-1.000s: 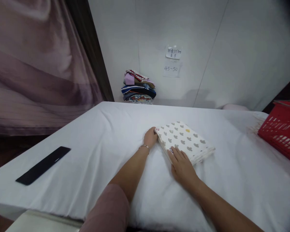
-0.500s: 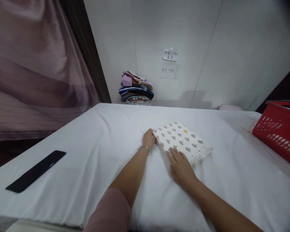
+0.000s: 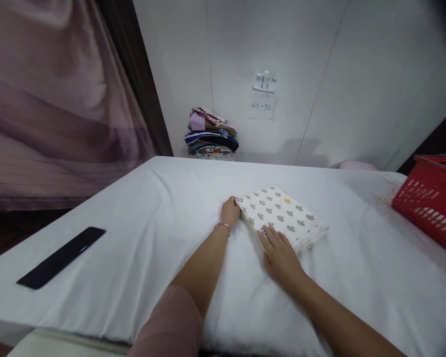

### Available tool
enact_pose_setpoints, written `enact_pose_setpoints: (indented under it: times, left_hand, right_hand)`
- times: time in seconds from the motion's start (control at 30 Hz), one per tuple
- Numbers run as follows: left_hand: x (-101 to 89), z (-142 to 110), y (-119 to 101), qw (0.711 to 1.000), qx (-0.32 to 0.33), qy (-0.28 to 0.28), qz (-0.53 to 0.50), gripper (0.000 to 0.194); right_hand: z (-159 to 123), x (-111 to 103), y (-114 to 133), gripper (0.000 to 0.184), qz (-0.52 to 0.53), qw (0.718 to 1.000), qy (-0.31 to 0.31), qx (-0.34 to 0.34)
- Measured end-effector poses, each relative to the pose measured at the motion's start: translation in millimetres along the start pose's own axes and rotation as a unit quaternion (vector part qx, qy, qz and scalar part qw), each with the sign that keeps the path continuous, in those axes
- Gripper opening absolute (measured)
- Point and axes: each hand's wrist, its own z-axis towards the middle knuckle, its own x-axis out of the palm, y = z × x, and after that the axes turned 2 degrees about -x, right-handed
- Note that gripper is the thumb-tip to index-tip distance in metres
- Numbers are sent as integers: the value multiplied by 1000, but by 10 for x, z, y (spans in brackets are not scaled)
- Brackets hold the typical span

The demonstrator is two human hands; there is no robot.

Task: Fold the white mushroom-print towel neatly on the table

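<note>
A folded white cloth with grey spots (image 3: 282, 215) lies in the middle of a table covered by a white sheet (image 3: 163, 208). My left hand (image 3: 230, 212) is curled against the cloth's left corner, fingers closed on its edge. My right hand (image 3: 280, 253) lies flat at the cloth's near edge, fingers stretched out and touching it. A thin bracelet sits on my left wrist.
A black flat bar (image 3: 61, 257) lies near the table's left edge. A red plastic basket (image 3: 431, 203) stands at the right edge. A stack of folded clothes (image 3: 211, 134) sits by the back wall, under paper notes (image 3: 263, 94). A mauve curtain (image 3: 52, 109) hangs left.
Both hands stay on the folded cloth in the same places. Only the head camera has shifted a little.
</note>
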Motion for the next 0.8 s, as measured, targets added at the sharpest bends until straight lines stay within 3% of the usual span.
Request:
enact_pose_setpoints:
  times: [0.13, 0.43, 0.8]
  left_hand:
    - [0, -5, 5, 1000, -11, -24, -8, 18]
    - [-30, -8, 5, 999, -22, -12, -46, 19]
    - [-41, 129, 114, 973, -83, 27, -213, 23]
  right_hand:
    - [1, -9, 1, 60, 3, 1000, 1, 3]
    - [9, -24, -8, 61, 13, 1000, 19, 2]
    - [20, -59, -2, 64, 19, 999, 45, -2]
